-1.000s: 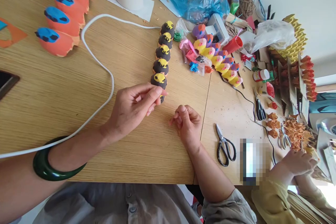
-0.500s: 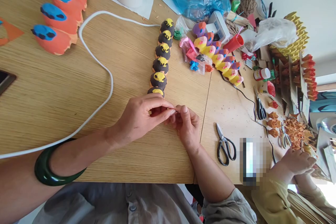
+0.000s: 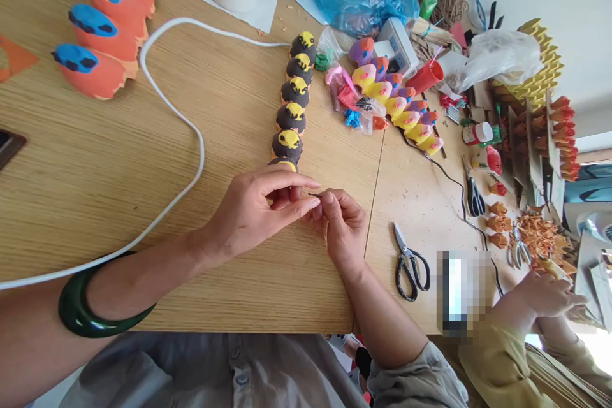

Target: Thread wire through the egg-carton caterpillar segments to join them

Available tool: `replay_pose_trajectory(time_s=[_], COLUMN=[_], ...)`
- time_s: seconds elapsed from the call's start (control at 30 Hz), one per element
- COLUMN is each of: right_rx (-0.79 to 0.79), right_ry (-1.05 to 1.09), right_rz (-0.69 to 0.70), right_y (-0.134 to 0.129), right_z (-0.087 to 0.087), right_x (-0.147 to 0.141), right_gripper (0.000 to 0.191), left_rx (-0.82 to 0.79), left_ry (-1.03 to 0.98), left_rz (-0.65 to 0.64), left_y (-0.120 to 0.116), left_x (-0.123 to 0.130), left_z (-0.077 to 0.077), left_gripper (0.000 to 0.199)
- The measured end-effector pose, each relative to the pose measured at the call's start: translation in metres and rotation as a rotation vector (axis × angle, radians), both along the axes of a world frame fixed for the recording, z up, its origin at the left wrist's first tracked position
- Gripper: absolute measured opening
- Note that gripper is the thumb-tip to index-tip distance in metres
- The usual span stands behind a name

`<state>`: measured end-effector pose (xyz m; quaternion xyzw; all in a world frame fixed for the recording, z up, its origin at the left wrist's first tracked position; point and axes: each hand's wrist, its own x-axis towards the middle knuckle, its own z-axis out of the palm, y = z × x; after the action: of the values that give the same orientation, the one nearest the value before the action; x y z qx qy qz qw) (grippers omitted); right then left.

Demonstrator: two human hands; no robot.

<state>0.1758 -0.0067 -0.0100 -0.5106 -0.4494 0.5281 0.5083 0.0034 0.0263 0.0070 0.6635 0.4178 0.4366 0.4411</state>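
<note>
My left hand [image 3: 255, 207] hovers over the table just in front of a row of black and yellow rounded pieces [image 3: 289, 145]. Its thumb and index finger are parted, while the other fingers are bent and partly hidden behind them. Close against its fingertips, my right hand [image 3: 345, 223] pinches a tiny thin dark strip [image 3: 313, 195] between thumb and index finger. The strip's free end points into the gap of the left hand. The nearest piece of the row is partly covered by my left hand.
Black-handled scissors [image 3: 408, 264] lie right of my right hand. A white cable [image 3: 203, 140] loops across the table [image 3: 229, 108] at left, near orange and blue pieces [image 3: 95, 22]. Yellow and pink pieces [image 3: 396, 105] stand at the back. A co-worker's hand [image 3: 542, 293] is at far right.
My left thumb and index finger have parted from their pinch. The dark strip now shows between them, gripped by my right fingertips. The co-worker's hand has shifted slightly.
</note>
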Motion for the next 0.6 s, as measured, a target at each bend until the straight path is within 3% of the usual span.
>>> replay_pose_trajectory(time_s=[0.13,0.23,0.43,0.6], right_rx=[-0.016,-0.032,-0.042,-0.026], right_ry=[-0.034,-0.043,-0.01,0.025], right_rz=[0.058,0.082,0.049,-0.003], right_y=[-0.0006,-0.0011,-0.0006,0.0002], right_z=[0.0018,0.002,0.0,-0.0023], right_x=[0.0004,0.001,0.0003,0.0003], right_gripper=[0.043,0.044,0.041,0.036], left_rx=[0.038,0.071,0.144,0.07], left_ry=[0.034,0.053,0.067,0.04], left_rz=[0.0,0.019,0.028,-0.012], left_y=[0.0,-0.0004,-0.001,-0.0001], left_x=[0.0002,-0.0003,-0.0017,-0.0018], left_z=[-0.0015,-0.0012,-0.0025,-0.0029], left_gripper=[0.01,0.014,0.013,0.012])
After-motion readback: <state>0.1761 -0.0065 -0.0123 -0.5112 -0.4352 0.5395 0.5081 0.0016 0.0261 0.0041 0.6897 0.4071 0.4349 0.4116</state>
